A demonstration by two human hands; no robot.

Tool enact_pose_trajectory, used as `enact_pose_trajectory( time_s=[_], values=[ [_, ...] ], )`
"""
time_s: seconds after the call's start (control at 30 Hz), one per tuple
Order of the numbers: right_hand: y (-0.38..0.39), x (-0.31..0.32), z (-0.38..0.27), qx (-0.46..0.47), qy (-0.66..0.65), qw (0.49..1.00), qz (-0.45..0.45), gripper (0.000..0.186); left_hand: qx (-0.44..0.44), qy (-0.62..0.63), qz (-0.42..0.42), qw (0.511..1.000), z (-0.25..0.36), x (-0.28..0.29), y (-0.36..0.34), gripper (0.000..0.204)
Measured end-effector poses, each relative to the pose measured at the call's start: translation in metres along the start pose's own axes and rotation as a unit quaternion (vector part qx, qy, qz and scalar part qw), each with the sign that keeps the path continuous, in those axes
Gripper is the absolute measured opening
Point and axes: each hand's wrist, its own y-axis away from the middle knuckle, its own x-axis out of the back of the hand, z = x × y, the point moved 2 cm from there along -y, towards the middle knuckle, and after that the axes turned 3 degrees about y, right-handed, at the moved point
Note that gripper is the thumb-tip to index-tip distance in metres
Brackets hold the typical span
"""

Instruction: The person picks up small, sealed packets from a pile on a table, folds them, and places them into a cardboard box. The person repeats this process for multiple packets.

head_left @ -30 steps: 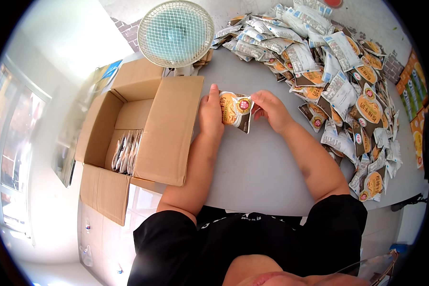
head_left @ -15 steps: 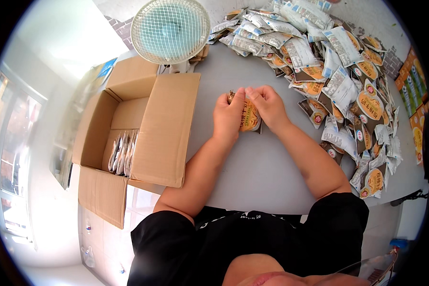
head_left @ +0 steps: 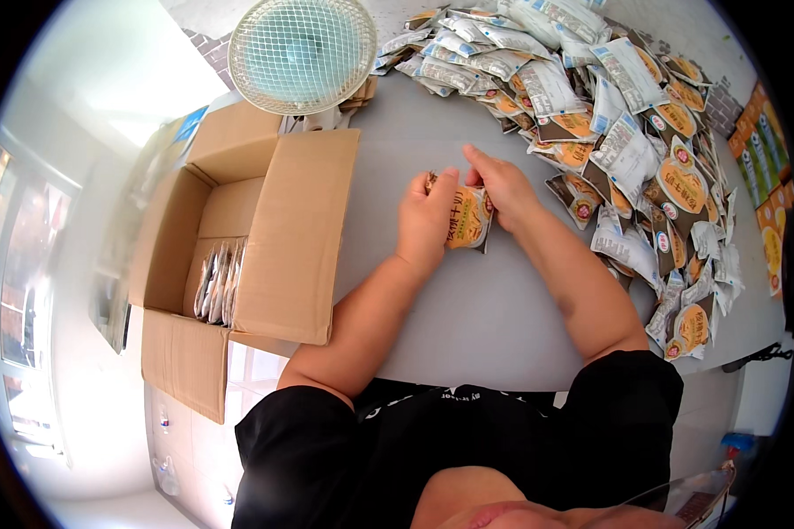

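Packet [head_left: 472, 222] | left fingers [head_left: 446, 183] grasping its left side | right fingers [head_left: 485, 165] at right edge, grip unclear

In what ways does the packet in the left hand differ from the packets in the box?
The held packet shows its orange-printed face; the boxed packets show mostly their edges. The held packet is gripped by the left hand; the boxed packets stand in a row, untouched. Both look like pouches.

The window [head_left: 18, 256] on the left is very bright. The wall [head_left: 101, 432] is white, the floor [head_left: 198, 432] pale, and the table [head_left: 503, 326] gray.
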Motion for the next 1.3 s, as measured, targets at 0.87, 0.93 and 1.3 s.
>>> enact_pose_trajectory(
  time_s=[0.87, 0.93, 1.3],
  values=[
    [0.02, -0.02, -0.002, -0.045, 0.24, 0.94, -0.237, 0.055, 0.039, 0.198, 0.068, 0.977, 0.011, 0.04, -0.038, 0.029],
    [0.029, -0.019, -0.015, -0.047, 0.234, 0.934, -0.264, 0.049, 0.053, 0.199, 0.045, 0.978, 0.012, 0.038, -0.035, 0.03],
    [0.023, -0.02, 0.001, -0.024, 0.176, 0.938, -0.298, 0.037, 0.066, 0.198, 0.039, 0.977, 0.016, 0.034, -0.03, 0.029]
  ],
)
